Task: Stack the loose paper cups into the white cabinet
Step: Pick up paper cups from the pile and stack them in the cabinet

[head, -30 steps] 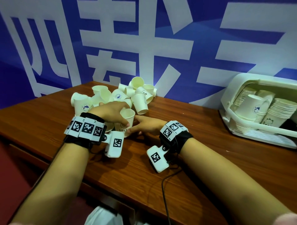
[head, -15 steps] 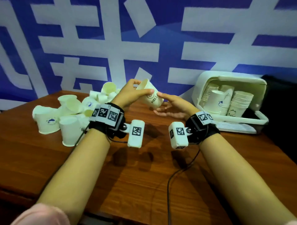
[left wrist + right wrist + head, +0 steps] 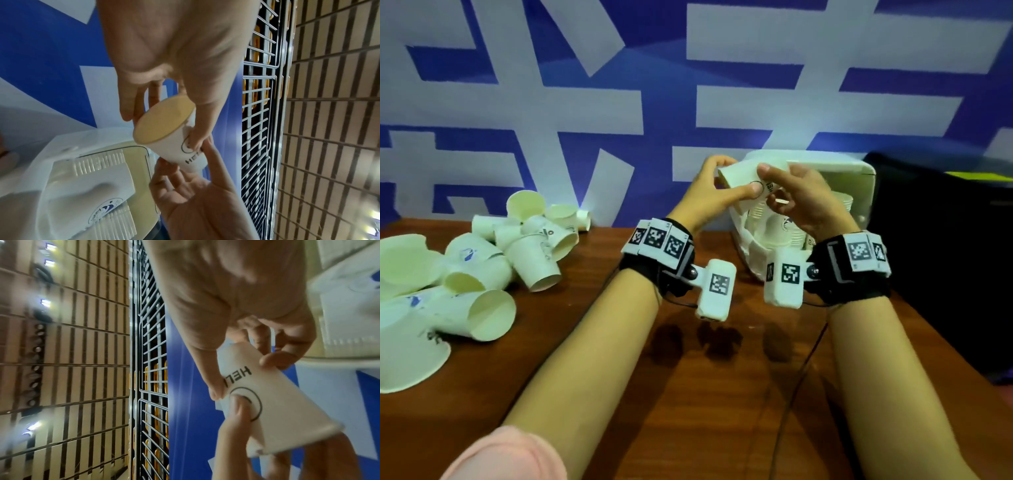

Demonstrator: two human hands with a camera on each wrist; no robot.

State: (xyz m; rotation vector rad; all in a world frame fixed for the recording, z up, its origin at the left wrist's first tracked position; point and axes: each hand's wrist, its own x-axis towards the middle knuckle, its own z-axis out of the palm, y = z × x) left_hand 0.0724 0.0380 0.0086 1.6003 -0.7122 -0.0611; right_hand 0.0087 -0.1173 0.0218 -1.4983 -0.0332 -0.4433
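A white paper cup (image 3: 739, 174) printed "HEL" hangs tilted in the air just in front of the white cabinet (image 3: 852, 171). My left hand (image 3: 722, 192) grips its wide end, thumb pressed on the printed circle. My right hand (image 3: 774, 186) pinches the narrow end. In the left wrist view the cup (image 3: 176, 146) shows its open mouth, with the cabinet (image 3: 82, 146) below. The right wrist view has my right hand (image 3: 242, 378) with thumb and curled finger on the cup (image 3: 287, 415). A pile of loose cups (image 3: 482, 267) lies at the table's left.
Stacks of nested cups (image 3: 767, 219) fill the cabinet's open front. A black object (image 3: 935, 257) stands right of the cabinet. The wooden table (image 3: 705, 394) runs toward me, with a thin cable (image 3: 801, 377) along my right forearm. A blue and white banner backs the table.
My left hand lifted one cup from the pile and carried it right, up to the cabinet. My right hand came up and took hold of its narrow end.
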